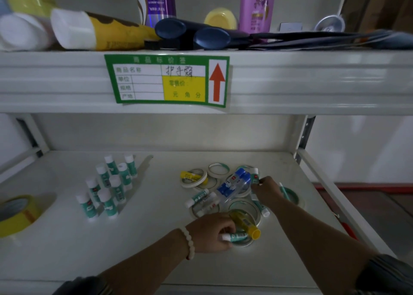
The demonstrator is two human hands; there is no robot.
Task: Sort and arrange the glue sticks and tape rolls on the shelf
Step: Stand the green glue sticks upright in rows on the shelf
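Several green-and-white glue sticks (106, 186) stand upright in a group on the left of the lower shelf (143, 227). To the right lies a mixed pile of thin tape rolls (218, 169), loose glue sticks (197, 197), a blue-capped glue bottle (233, 186) and a yellow glue bottle (244, 224). My left hand (211, 233) grips a glue stick (234, 236) lying at the pile's near edge. My right hand (267, 188) pinches another glue stick (254, 176) at the pile's far right side.
A big yellow tape roll (19, 214) sits at the shelf's left edge. A green-edged tape roll (290, 194) lies right of my right hand. The upper shelf holds tubes and bottles (156, 2) above a green price label (166, 80). A shelf upright (305, 131) stands at the right.
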